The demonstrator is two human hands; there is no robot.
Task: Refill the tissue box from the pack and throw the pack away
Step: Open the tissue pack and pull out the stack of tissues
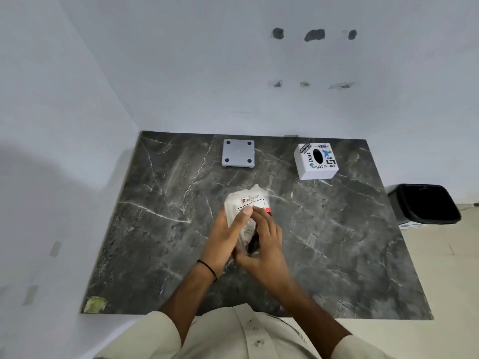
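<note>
A white plastic tissue pack (247, 199) with black and red print lies at the middle of the dark marble table (155, 242). My left hand (225, 235) grips its left side, thumb pressed on top. My right hand (265, 238) holds its right side and near end. The near part of the pack is hidden between my hands. A white tissue box (316, 161) with stickers and a dark oval slot on top stands at the table's back right. Its grey square base plate (238, 153), with dark round feet facing up, lies apart at the back centre.
A black bin (425, 203) with a dark liner stands on the floor just past the table's right edge. White walls close the table at the back and left. A yellowish sticker (94, 304) marks the near left corner.
</note>
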